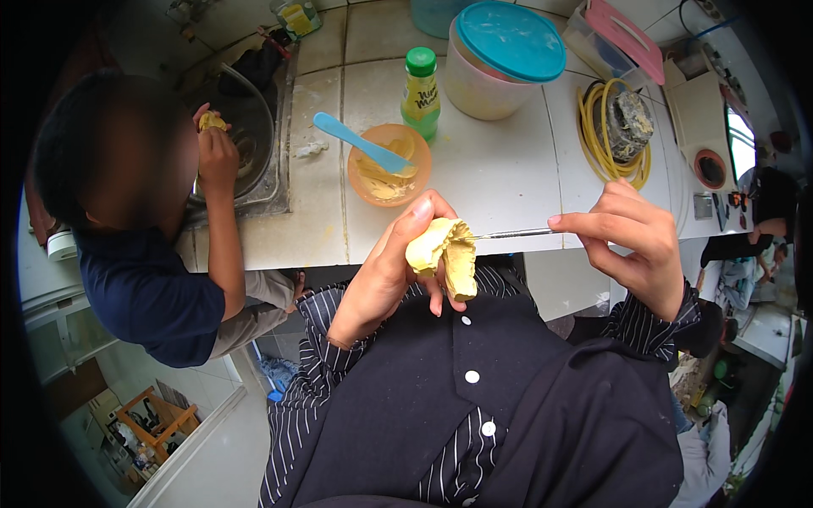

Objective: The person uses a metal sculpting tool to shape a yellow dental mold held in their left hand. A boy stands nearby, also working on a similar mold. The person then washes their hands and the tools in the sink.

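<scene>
My left hand (381,264) is closed around a yellow, horseshoe-shaped plaster dental cast (459,264), with the thumb along its upper side. From the right, a thin metal carving instrument (518,234) reaches the cast, its tip at or just behind the upper edge; I cannot tell whether they touch. The fingers of my right hand (633,240) pinch the other end of that instrument. Both hands are just in front of the counter edge. Beyond my left hand, an orange rubber bowl (362,188) holds yellow paste residue and a light blue spatula (360,142).
To the left, a co-worker (157,288) holds a yellow piece (212,121) by the metal sink (275,182). Along the tiled counter (508,182) stand a green-capped bottle (421,97) and a tub with a teal lid (508,38). A coiled yellow hose (590,127) lies around a grey lump (628,127).
</scene>
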`<state>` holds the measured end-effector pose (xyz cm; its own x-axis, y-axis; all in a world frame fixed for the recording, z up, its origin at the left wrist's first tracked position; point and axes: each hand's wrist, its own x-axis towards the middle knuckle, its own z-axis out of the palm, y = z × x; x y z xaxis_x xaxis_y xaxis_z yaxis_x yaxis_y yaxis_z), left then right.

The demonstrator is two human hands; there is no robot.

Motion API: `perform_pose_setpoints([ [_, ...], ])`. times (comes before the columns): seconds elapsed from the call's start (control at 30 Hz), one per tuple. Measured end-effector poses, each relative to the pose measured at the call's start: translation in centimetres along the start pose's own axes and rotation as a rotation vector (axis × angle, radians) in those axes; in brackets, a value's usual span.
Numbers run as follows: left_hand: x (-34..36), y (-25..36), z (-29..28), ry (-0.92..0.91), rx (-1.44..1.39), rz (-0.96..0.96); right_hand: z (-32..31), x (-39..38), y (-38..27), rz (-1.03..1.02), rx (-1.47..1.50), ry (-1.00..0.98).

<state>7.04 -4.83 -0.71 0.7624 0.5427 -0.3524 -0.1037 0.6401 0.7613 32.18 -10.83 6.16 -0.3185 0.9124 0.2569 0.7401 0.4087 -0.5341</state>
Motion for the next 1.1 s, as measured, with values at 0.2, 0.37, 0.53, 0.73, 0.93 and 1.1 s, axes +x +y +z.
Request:
perform_pose_setpoints([
  [0.2,-0.2,0.1,0.1,0.011,0.009,-0.002,-0.3,0.1,0.0,-0.032,0.011,-0.068],
  [0.37,-0.4,0.1,-0.2,0.010,0.006,0.005,-0.2,0.3,-0.3,-0.055,0.008,-0.030],
  [0.53,-0.6,0.2,-0.2,0.021,0.020,0.019,0.1,0.6,-0.3,-0.057,-0.016,-0.038],
  [0.73,-0.8,-0.2,-0.4,0.032,-0.001,0.016,-0.3,0.6,-0.6,-0.060,0.035,-0.072],
  [0.93,-0.5,-0.7,-1.0,0.054,-0.175,0.004,-0.5,-0.5,0.0,0.045,0.104,0.078],
  [1.1,0.1,-1.9,-1.9,-0.018,-0.390,0.068,0.2,-0.8,0.6,0.080,0.141,0.196],
])
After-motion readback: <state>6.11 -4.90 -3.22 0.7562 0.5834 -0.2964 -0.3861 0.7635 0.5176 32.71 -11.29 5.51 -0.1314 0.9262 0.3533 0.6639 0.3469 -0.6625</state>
